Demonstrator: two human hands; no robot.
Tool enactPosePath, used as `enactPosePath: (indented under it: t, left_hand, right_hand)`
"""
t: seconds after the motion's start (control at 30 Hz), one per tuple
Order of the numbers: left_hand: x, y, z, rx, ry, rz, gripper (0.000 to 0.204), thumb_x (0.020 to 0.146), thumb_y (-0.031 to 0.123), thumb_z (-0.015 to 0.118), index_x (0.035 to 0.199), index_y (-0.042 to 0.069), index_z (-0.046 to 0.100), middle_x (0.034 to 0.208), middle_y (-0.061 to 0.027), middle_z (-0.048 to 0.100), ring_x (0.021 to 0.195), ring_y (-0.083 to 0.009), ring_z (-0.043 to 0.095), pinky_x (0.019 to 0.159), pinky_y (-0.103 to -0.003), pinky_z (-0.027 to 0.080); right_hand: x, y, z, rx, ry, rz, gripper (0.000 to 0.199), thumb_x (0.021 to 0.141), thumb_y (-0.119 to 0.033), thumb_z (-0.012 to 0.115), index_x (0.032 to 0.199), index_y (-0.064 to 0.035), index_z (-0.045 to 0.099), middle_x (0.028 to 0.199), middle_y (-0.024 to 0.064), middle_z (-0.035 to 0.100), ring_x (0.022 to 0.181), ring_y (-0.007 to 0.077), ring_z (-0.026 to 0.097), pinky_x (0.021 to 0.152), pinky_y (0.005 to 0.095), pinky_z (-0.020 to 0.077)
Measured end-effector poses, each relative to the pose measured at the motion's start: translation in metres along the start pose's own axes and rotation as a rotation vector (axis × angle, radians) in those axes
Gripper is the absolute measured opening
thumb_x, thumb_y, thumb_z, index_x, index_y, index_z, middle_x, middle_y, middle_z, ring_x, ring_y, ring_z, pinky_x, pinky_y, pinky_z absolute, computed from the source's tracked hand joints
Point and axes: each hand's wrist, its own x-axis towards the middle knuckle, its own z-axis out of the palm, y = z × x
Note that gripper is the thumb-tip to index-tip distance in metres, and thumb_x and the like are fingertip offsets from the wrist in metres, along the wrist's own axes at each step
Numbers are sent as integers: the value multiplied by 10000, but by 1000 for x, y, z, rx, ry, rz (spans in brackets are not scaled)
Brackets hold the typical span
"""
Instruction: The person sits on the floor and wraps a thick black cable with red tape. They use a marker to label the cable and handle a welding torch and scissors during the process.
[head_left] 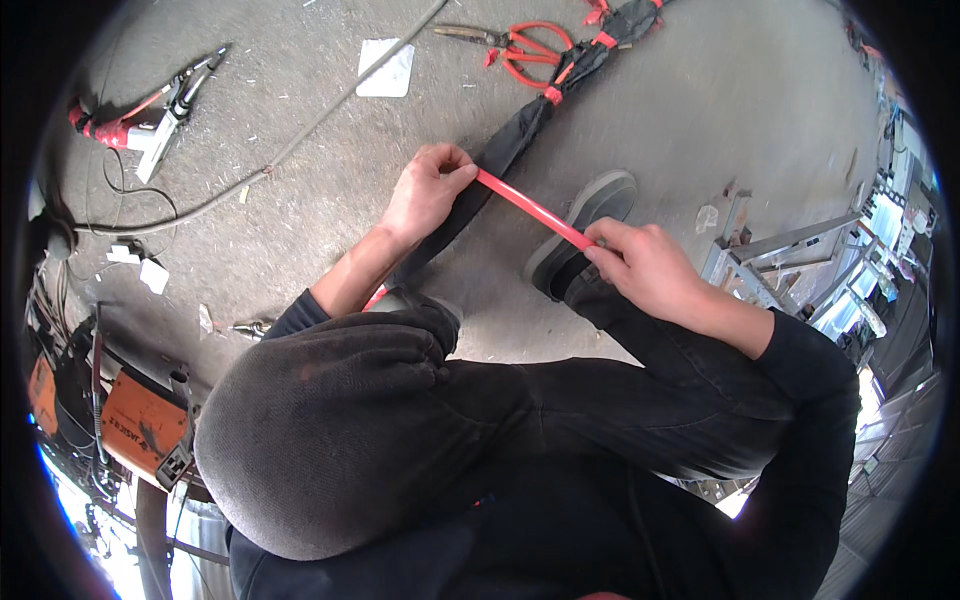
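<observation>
A strip of red tape stretches taut between my two hands, above a long black wrapped bundle. My left hand pinches the strip's left end right beside the bundle. At the other end, my right hand has its fingers closed on the tape, over my right shoe; whether a roll is inside that hand is hidden. Red bands ring the bundle farther up, toward the top of the view. The bundle's near part runs behind my left wrist, and a bit of red shows by my left foot.
Red-handled scissors and pliers lie beside the bundle's far end. A grey cable crosses the floor at left, near a welding torch with a red grip. An orange machine stands lower left; a metal frame is at right.
</observation>
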Motion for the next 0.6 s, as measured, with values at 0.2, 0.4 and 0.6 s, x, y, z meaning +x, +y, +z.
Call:
enactPosePath:
  t: [0.2,0.4,0.6]
  left_hand:
    - [-4,7,7,-32,-49,-159,253,1068,262,802,1135,19,781,1006,-128,781,961,-157,720,893,-360,586]
    - [3,6,17,21,113,-46,313,1008,260,877,1066,-2,718,1125,-189,788,964,-205,772,898,-414,620]
    - [-9,4,18,246,13,318,372,1045,155,838,1329,14,643,1327,-234,705,1131,-425,768,968,-462,648]
  right_hand:
    - [1,20,6,7,-36,17,215,1119,-196,733,1235,-17,756,825,141,794,723,255,786,684,407,582]
    - [5,18,13,11,-39,27,205,1098,-224,745,1197,-48,779,855,171,801,804,369,785,735,482,593]
    - [7,16,10,94,-51,61,198,1083,-215,753,1174,-43,787,861,183,813,821,373,812,746,480,610]
